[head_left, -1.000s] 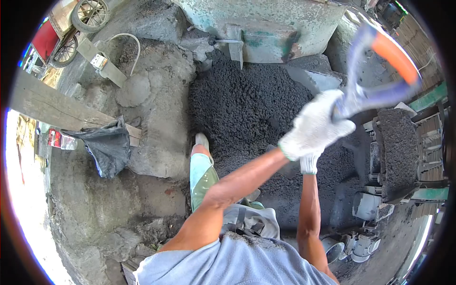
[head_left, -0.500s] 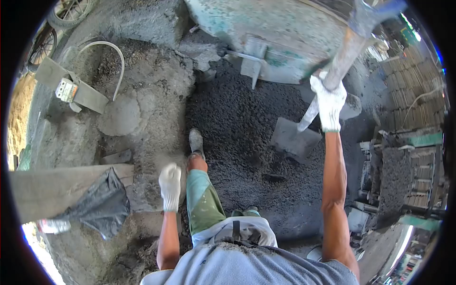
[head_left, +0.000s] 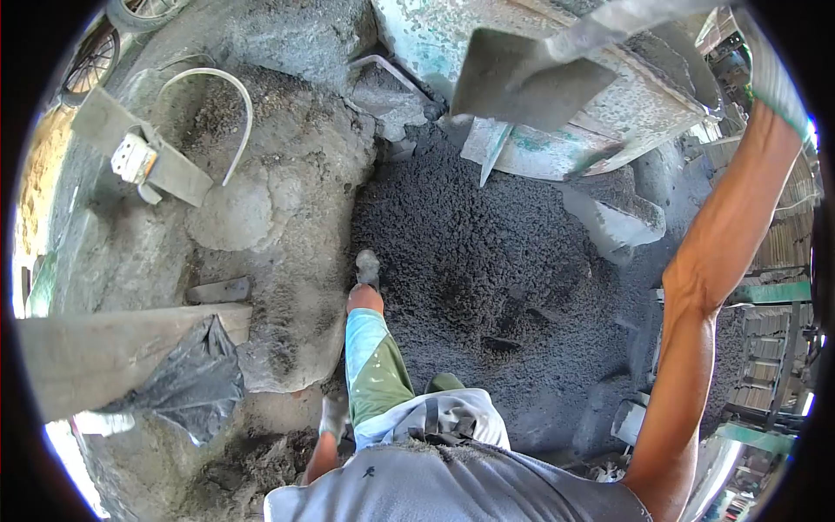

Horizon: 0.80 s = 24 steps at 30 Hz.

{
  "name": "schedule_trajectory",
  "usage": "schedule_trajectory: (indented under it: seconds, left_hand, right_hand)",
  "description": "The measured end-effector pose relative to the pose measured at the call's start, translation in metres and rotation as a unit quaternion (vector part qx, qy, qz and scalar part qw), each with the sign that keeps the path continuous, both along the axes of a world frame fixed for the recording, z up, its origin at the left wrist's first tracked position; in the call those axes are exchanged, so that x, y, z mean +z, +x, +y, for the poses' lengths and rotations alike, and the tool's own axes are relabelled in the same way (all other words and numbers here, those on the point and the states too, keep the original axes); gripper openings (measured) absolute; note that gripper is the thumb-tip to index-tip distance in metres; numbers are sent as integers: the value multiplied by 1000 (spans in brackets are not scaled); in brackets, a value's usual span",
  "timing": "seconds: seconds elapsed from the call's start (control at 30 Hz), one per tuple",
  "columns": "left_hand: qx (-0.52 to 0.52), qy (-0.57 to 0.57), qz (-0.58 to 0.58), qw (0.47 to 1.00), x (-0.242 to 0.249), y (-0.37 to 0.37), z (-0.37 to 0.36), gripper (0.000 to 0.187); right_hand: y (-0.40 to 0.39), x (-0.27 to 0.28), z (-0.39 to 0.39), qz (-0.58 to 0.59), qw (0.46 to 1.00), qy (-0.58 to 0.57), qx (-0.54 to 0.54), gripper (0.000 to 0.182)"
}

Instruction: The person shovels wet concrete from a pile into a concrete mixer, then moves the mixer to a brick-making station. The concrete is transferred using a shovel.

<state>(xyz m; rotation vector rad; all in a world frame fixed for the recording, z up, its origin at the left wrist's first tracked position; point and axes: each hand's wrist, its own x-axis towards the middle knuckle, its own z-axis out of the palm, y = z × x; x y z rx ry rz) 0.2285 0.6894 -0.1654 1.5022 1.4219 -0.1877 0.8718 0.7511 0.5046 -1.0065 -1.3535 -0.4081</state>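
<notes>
A shovel (head_left: 532, 80) is raised high at the top of the view, its flat grey blade tilted above the dark mix. Its shaft runs up and right toward my right hand (head_left: 774, 65), which wears a white knitted glove and grips the shovel at the view's edge; the fingers are mostly cut off. My left hand (head_left: 333, 414), in a pale glove, hangs low beside my left thigh, apart from the shovel. Its fingers are too small and smeared to make out. Below the blade spreads a heap of dark grey, wet-looking granular mix (head_left: 470, 235).
Behind the blade stands a worn metal trough (head_left: 644, 100) with peeling white and green paint. At left lie a wooden beam (head_left: 104, 352) with a black plastic sheet (head_left: 196, 383), and a board carrying a switch box (head_left: 133, 158). A rough concrete ledge (head_left: 304, 209) borders the mix.
The shovel's blade has risen off the mix, up in front of the trough. My right hand has swung up and right. My left hand has dropped back toward my body.
</notes>
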Motion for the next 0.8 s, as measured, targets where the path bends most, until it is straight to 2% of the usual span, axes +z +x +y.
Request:
schedule_trajectory:
  seconds: [0.03, 0.07, 0.1, 0.13, 0.2, 0.23, 0.27, 0.3, 0.37, 0.4, 0.47, 0.53, 0.6, 0.63, 0.67, 0.7, 0.73, 0.8]
  left_hand:
    - [100, -35, -46, 993, 42, 33, 17, 17]
    - [202, -61, -93, 973, 87, 69, 34, 18]
    - [189, -31, -85, 978, 99, 83, 52, 18]
    - [174, -1, -77, 982, 105, 90, 67, 18]
    - [95, 151, -121, 977, 82, 86, 95, 20]
    - [108, 136, -132, 976, 89, 94, 108, 22]
    - [122, 122, -144, 974, 98, 107, 125, 24]
    - [107, 141, -157, 972, 101, 118, 142, 25]
    - [86, 172, -197, 961, 111, 152, 175, 29]
    - [76, 182, -220, 955, 122, 172, 189, 29]
    - [-11, 276, -254, 927, 153, 228, 214, 27]
    - [-88, 320, -279, 901, 186, 291, 233, 25]
    - [-139, 341, -317, 874, 205, 360, 247, 25]
    - [-150, 337, -333, 868, 216, 394, 248, 27]
    - [-160, 334, -349, 861, 224, 428, 249, 29]
    - [-162, 323, -381, 851, 219, 461, 253, 32]
    - [-164, 314, -411, 840, 214, 492, 256, 36]
    - [-179, 329, -427, 823, 203, 552, 262, 40]
  right_hand:
    - [-8, 3, -20, 17, 1000, -23, 12, 12]
    - [25, -3, -43, 71, 996, -59, 16, 14]
    - [57, -8, -66, 125, 987, -94, 19, 19]
    - [33, -36, -88, 68, 977, -72, -188, 29]
    - [13, -94, -109, 153, 958, -49, -237, 34]
    - [31, -124, -130, 138, 936, -55, -320, 41]
    - [48, -155, -151, 126, 906, -63, -400, 48]
    - [48, -175, -174, 190, 842, -129, -487, 55]
    - [123, -240, -232, 434, 722, -225, -490, 48]
    - [45, -233, -233, 258, 844, -98, -459, 39]
    - [33, -244, -269, 298, 838, -53, -453, 38]
    - [28, -248, -302, 332, 834, -7, -441, 34]
    - [17, -255, -328, 350, 809, -18, -473, 29]
    - [-3, -260, -327, 357, 821, -15, -445, 27]
    - [-4, -291, -349, 347, 829, -61, -434, 29]
    - [-12, -313, -361, 331, 770, -131, -530, 31]
    - [-25, -340, -372, 309, 749, -135, -570, 35]
    - [-33, -399, -413, 400, 708, -102, -573, 40]
